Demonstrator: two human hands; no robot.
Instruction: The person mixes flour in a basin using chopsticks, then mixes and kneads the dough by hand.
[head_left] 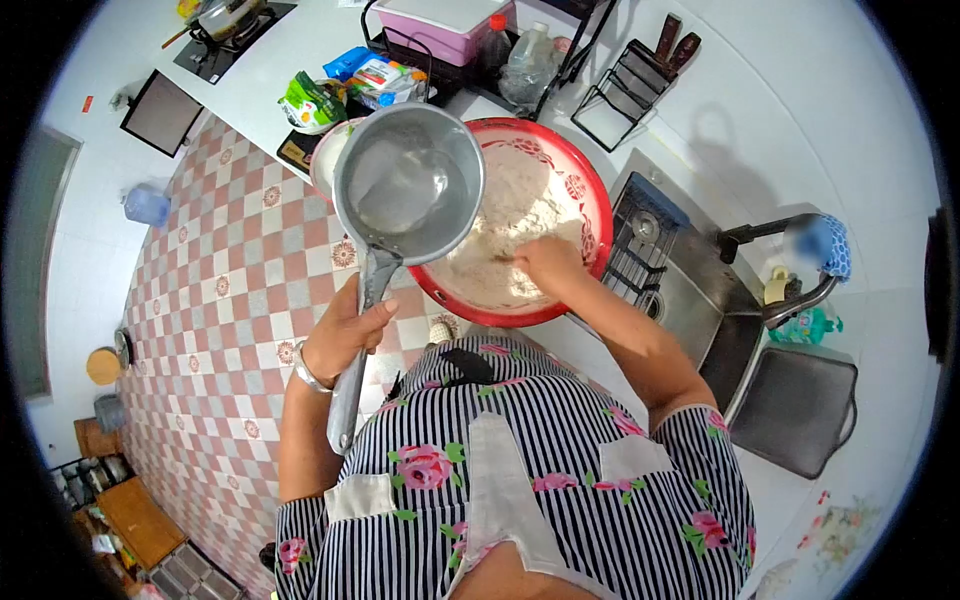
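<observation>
My left hand [345, 335] is wrapped round the handle of a grey metal water dipper [379, 272]. Clear water [395, 185] lies in the dipper's round bowl, which is held above the left edge of a red enamel basin [597, 200]. White flour [530, 195] covers the basin's inside. Low in the basin, the fingers of my right hand [550, 265] are closed at the flour; a thin brownish thing seems to stick out at their tips, too small to name. The dipper hides part of the basin's left side.
Right of the basin are a steel sink [690, 295], a black faucet [770, 232] and a dark tray [795, 410]. Behind stand food packets [375, 75], a pink box [450, 35] and a knife rack [625, 95]. A white bowl [325, 160] shows partly behind the dipper.
</observation>
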